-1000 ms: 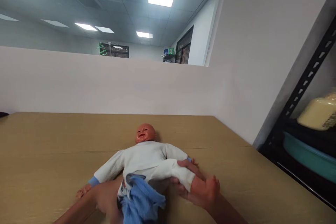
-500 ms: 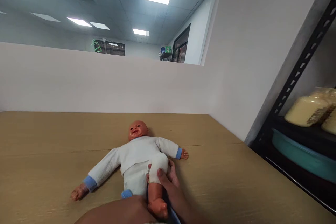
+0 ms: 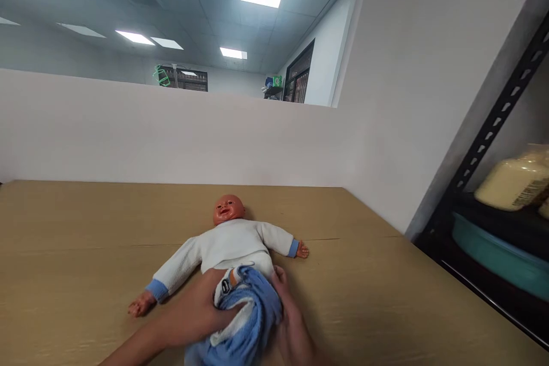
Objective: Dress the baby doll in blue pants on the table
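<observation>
Bunching at six o'clock of the doll [image 3: 235, 243], a blue cloth [image 3: 254, 320], likely soft, light and best held by its edge, is being gripped between left hand [image 3: 201, 311] and right hand [image 3: 289, 311].

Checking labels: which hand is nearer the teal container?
Right. Right hand is on the side of the blue cloth facing the teal container; left hand farther, on the opposite side.
</observation>
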The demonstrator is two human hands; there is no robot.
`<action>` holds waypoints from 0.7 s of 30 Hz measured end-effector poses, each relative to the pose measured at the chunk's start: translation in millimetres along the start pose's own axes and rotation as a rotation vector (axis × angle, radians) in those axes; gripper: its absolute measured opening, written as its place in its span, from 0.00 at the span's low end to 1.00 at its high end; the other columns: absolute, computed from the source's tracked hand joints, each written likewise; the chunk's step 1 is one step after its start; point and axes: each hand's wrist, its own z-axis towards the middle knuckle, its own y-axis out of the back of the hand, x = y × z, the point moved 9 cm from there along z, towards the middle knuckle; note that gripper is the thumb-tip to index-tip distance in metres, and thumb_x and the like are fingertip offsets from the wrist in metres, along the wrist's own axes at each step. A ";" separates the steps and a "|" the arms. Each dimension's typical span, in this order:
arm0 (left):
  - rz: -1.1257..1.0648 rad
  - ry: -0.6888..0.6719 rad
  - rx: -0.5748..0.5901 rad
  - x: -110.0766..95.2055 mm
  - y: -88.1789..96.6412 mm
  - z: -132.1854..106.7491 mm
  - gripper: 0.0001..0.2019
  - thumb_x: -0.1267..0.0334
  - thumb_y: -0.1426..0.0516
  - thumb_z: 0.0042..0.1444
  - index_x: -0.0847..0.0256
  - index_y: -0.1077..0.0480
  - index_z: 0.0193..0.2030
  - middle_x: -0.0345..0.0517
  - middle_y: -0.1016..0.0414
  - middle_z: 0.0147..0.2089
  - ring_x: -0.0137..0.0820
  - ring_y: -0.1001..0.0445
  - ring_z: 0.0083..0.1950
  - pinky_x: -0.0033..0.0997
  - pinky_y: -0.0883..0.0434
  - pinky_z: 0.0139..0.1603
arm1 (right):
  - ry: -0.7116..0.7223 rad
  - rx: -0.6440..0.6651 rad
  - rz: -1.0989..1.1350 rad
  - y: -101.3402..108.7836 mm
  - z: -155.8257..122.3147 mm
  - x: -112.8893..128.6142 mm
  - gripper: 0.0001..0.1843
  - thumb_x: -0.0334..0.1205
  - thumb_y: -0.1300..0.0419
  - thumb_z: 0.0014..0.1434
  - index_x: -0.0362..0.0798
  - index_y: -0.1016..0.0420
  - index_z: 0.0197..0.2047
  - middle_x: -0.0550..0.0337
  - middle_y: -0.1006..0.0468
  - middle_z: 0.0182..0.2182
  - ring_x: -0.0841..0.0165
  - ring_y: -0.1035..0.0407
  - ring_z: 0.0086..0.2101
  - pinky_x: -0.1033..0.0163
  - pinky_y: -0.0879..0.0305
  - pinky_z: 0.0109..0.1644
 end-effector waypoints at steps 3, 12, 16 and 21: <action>-0.016 -0.079 -0.010 -14.1 -2.3 1.8 0.18 0.47 0.41 0.59 0.56 0.20 0.46 0.48 0.15 0.47 0.51 0.20 0.50 0.41 0.27 0.54 | -0.023 -0.001 -0.024 0.1 -5.7 13.7 0.48 0.78 0.30 0.46 0.55 0.37 0.58 0.49 0.22 0.58 0.47 0.31 0.63 0.42 0.38 0.72; -0.056 -0.155 -0.052 -27.4 -10.6 -1.5 0.12 0.57 0.43 0.62 0.55 0.21 0.47 0.46 0.16 0.50 0.45 0.21 0.50 0.36 0.30 0.54 | -0.017 0.147 -0.289 -19.3 -24.7 37.5 0.56 0.47 0.22 0.51 0.55 0.54 0.71 0.45 0.25 0.63 0.50 0.25 0.57 0.44 0.33 0.67; -0.045 -0.046 -0.026 -20.3 -5.2 -3.1 0.15 0.48 0.40 0.65 0.52 0.23 0.51 0.45 0.16 0.52 0.49 0.22 0.56 0.38 0.32 0.61 | 0.027 0.170 -0.259 -16.7 -17.4 30.5 0.52 0.32 0.28 0.51 0.57 0.51 0.71 0.47 0.25 0.63 0.51 0.25 0.56 0.45 0.30 0.63; 0.171 -0.065 -0.076 -11.3 -3.4 -7.2 0.23 0.45 0.43 0.67 0.55 0.27 0.62 0.54 0.19 0.60 0.55 0.23 0.60 0.46 0.31 0.62 | 0.033 0.198 -0.154 -18.1 -17.4 23.8 0.56 0.27 0.30 0.47 0.61 0.52 0.72 0.52 0.22 0.61 0.56 0.23 0.54 0.50 0.27 0.59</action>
